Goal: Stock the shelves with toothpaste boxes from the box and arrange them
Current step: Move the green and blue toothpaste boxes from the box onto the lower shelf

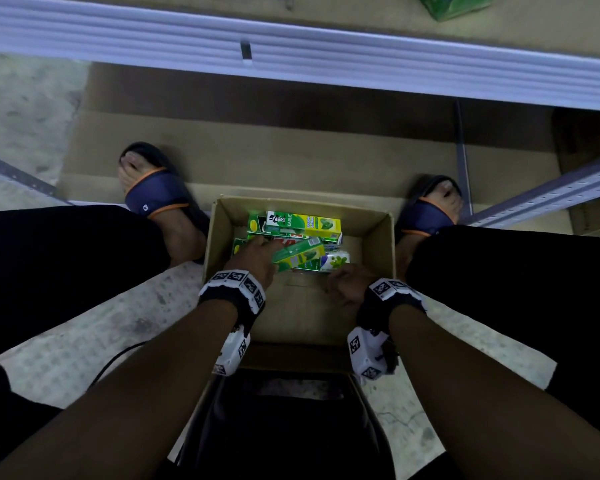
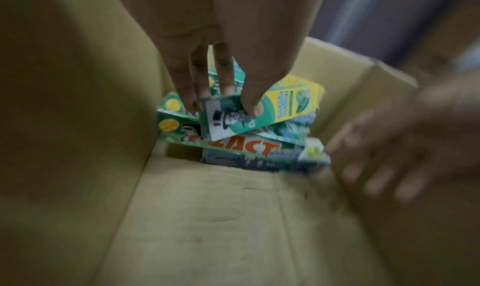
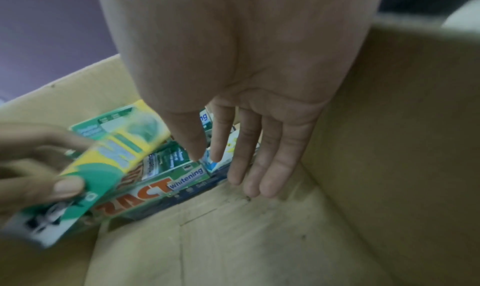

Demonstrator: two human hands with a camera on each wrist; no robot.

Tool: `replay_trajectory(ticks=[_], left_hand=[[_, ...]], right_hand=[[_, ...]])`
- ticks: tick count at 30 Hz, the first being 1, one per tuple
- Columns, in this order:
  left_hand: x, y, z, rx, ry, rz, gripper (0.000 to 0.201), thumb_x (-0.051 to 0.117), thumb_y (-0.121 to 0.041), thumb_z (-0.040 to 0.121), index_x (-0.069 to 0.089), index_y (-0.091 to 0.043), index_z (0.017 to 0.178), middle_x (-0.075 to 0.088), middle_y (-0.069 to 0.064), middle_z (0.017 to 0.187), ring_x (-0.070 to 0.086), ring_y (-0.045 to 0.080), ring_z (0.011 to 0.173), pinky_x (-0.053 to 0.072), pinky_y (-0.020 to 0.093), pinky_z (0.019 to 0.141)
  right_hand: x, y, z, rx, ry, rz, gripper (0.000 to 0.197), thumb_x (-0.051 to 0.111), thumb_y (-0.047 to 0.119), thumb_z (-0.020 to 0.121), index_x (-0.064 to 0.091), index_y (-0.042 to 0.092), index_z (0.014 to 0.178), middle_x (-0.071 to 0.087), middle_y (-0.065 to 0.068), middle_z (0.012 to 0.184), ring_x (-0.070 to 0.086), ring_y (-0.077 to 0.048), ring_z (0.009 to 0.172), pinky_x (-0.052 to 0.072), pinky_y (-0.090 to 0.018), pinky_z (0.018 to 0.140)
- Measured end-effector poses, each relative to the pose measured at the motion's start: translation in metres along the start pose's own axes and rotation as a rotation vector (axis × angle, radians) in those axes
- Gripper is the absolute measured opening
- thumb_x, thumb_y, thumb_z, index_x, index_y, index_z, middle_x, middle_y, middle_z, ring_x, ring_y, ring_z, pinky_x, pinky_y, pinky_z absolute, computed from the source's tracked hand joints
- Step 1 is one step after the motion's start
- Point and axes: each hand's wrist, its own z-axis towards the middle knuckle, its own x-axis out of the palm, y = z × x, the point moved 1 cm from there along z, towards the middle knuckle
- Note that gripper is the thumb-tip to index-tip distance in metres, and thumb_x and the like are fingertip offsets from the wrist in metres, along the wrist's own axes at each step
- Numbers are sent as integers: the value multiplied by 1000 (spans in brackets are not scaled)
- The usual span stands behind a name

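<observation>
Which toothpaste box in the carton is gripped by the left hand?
The green-and-yellow Darlie box, tilted atop the pile; the left hand pinches its end, the others lie untouched.

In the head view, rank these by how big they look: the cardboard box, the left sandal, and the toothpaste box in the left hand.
Largest to smallest:
1. cardboard box
2. left sandal
3. toothpaste box, held by the left hand

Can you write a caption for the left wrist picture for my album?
Left hand pinches a green toothpaste box inside the cardboard box.

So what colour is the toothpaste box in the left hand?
Green and yellow toothpaste box, pinched by the left hand; clearest in the left wrist view.
</observation>
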Motion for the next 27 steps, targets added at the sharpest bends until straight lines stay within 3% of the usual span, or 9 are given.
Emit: replay_trajectory(ticks=[4,7,9,12,16,18,21,23,27], left_hand=[[-4,6,-6,-7,-111,-134,39,62,-13,92,52,-18,130,49,14,131,53,38,113,46,43,94],[-5,12,-12,-29,-158,-224,32,65,-10,87,55,-15,117,55,14,120,56,37,104,49,44,88],[-4,16,-16,-58,-178,-265,30,68,-10,85,56,-15,111,59,13,110,58,35,100,50,42,86],[-1,19,-19,-92,-242,-321,36,72,-8,82,58,-11,114,62,12,112,59,31,101,47,33,85],[3,23,-19,-94,-248,-342,36,74,-8,80,58,-11,113,60,10,112,58,26,102,39,25,82],[4,24,-19,-71,-222,-351,34,73,-7,82,58,-10,112,61,9,111,59,27,102,42,26,84],[9,24,-21,-69,-219,-388,33,70,-6,83,57,-12,113,61,7,112,59,23,101,45,29,86],[12,24,-23,-95,-231,-393,37,71,-11,85,55,-16,117,59,5,114,56,20,100,41,26,84],[16,23,-24,-94,-210,-375,39,70,-12,86,53,-16,121,58,8,121,58,26,106,39,26,84]], right_hand=[[8,8,6,9,-29,79,25,59,17,94,52,30,74,57,5,86,54,-16,83,49,-27,82],[17,16,11,26,2,205,10,60,27,96,58,21,103,59,-11,109,63,-32,103,52,-47,95],[21,21,12,53,-1,256,42,66,35,93,52,16,127,60,-13,117,63,-36,109,52,-50,95],[27,29,12,83,-41,325,58,68,37,92,47,11,139,57,-14,129,61,-36,114,51,-50,97],[31,34,21,96,-51,460,34,64,25,96,61,0,119,61,-21,123,62,-41,111,53,-52,94],[29,38,21,128,-2,568,19,62,21,98,58,5,108,60,-22,118,63,-39,102,56,-49,87],[25,37,24,181,36,689,35,60,13,98,52,3,131,59,-24,115,61,-38,100,52,-47,94],[24,35,23,215,50,741,35,57,9,99,51,-2,131,59,-22,103,60,-34,85,49,-47,98],[25,30,19,275,79,792,14,59,12,98,55,-1,100,58,-17,83,55,-27,66,51,-37,68]])
